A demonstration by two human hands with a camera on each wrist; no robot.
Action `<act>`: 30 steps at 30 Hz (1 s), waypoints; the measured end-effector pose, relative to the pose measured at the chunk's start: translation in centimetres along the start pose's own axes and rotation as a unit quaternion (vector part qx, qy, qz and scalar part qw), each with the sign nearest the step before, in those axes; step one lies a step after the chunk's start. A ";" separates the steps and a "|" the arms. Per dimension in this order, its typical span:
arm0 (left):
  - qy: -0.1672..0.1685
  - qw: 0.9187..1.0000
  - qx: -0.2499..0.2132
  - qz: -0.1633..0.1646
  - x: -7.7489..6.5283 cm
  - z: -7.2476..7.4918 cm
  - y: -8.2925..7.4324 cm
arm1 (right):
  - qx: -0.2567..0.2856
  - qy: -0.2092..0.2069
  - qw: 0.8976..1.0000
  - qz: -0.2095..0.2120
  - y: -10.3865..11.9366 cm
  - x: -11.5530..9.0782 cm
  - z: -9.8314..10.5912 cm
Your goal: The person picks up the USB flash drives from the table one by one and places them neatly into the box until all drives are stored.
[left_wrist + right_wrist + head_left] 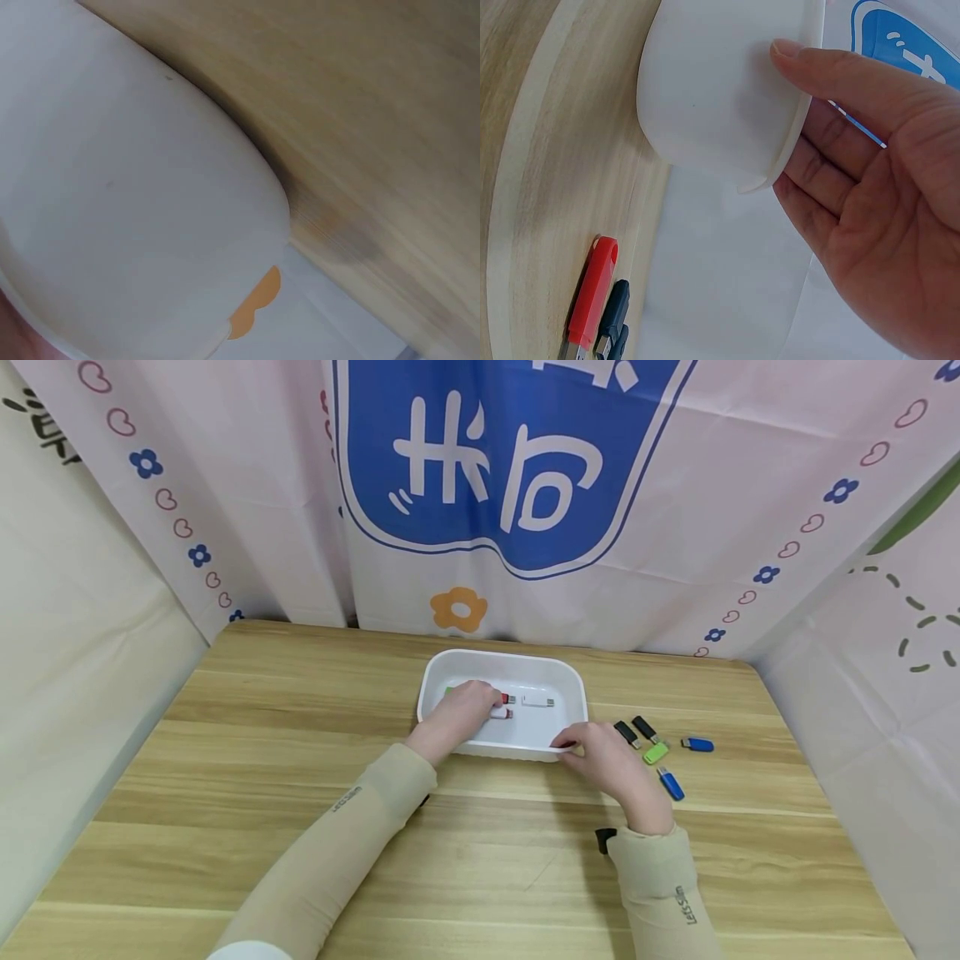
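Observation:
A white plastic tray (547,739) stands at the back middle of the table. My left hand (463,714) reaches into it over the front rim, with a red USB stick (508,699) and a white USB stick (501,713) showing beside its fingers. Whether those fingers pinch a stick I cannot tell. Another white USB stick (536,701) lies to the right, and a green piece (448,691) shows behind the hand. My right hand (603,762) grips the tray's front right rim, its thumb (799,64) outside and fingers over the edge.
Right of the tray lie black USB sticks (643,727), a green one (656,752) and blue ones (671,783). A red USB stick (594,292) also lies on the table in the right wrist view. A printed curtain (300,552) hangs behind the wooden table (487,877).

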State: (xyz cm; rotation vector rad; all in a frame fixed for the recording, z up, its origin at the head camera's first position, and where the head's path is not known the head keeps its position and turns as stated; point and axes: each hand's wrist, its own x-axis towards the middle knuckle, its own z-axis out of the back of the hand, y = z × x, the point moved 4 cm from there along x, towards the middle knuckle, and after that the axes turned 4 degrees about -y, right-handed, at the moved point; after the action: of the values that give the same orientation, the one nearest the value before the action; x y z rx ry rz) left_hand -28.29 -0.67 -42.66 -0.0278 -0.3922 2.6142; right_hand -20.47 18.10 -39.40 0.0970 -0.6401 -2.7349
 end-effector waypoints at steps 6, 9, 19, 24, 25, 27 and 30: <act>0.001 1.000 0.008 -0.002 0.2 -0.2 0.1 | 0.001 -0.001 1.000 0.000 -0.1 0.0 0.0; 0.002 1.000 0.008 -0.004 0.2 -0.3 0.2 | 0.001 -0.001 1.000 0.000 -0.1 0.0 -0.1; -0.003 1.000 0.007 -0.008 0.2 -0.2 0.2 | 0.002 -0.004 1.000 0.005 -0.1 0.0 -0.1; -0.001 1.000 0.004 -0.004 0.1 -0.1 0.1 | 0.002 -0.003 1.000 0.003 -0.2 0.1 -0.1; 0.001 1.000 0.003 -0.002 0.1 0.0 0.1 | 0.002 -0.003 1.000 0.003 -0.2 0.1 -0.1; 0.003 1.000 -0.002 -0.003 0.0 0.2 0.1 | 0.002 -0.003 1.000 0.003 -0.2 0.1 -0.1; 0.007 1.000 -0.010 -0.006 -0.1 0.7 0.0 | 0.002 -0.003 1.000 0.003 -0.3 0.1 -0.1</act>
State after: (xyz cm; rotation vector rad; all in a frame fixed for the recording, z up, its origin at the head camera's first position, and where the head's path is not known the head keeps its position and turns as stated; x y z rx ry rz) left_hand -28.24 -0.97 -41.98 -0.0497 -0.4126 2.5971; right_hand -20.62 18.22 -39.62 0.0888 -0.6471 -2.7292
